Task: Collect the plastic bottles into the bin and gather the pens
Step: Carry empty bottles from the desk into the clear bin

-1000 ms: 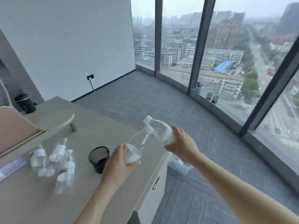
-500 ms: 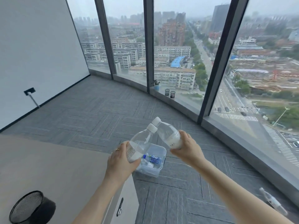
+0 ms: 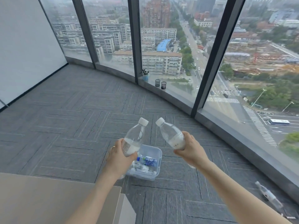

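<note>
2 bottles up, 1 per hand! The left hand (image 3: 120,156) has its grip wrapped round the left bottle (image 3: 135,138), held right over the clear bin (image 3: 156,160) on the carpet floor (image 3: 72,126). The right hand (image 3: 191,150) clasps the right bottle (image 3: 171,135), just right of the bin. Both caps tilt away and inward. The left looks nearer the drop. Another bottle (image 3: 268,196) lies by the window wall (image 3: 242,139), and the table (image 3: 48,199) corner sits lower left.
</note>
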Available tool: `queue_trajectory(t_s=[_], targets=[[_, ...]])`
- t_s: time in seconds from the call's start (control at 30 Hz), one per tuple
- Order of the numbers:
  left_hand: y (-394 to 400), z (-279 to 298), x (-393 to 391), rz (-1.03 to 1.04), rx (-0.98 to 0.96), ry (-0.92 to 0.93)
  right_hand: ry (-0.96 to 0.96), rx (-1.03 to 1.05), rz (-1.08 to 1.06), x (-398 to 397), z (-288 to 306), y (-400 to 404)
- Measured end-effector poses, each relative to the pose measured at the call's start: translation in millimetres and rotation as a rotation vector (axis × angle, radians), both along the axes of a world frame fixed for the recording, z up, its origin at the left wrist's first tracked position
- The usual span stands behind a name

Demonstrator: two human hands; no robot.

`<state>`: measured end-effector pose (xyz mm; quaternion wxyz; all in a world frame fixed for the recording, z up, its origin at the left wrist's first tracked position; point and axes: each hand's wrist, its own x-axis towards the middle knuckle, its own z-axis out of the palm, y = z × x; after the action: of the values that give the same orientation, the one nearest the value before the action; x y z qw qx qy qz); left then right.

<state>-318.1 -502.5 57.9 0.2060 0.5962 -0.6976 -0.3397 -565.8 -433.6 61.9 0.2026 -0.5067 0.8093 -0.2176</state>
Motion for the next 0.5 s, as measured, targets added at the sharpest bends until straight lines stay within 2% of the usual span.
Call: queue_trajectory(t_s=[0.23, 0.4, 0.5], targets=[[-63, -25, -27, 0.043, 0.085, 0.002, 0.005, 0.073, 0.080, -28, -23, -85], [-115, -41, -51, 0.191, 0.137, 0.077, 0.001, 0.094, 0.202, -55, -41, -161], [-138, -47, -69, 0.247, 0.139, 0.056, 0.015, 0.118, 0.274, -70, -50, -202]])
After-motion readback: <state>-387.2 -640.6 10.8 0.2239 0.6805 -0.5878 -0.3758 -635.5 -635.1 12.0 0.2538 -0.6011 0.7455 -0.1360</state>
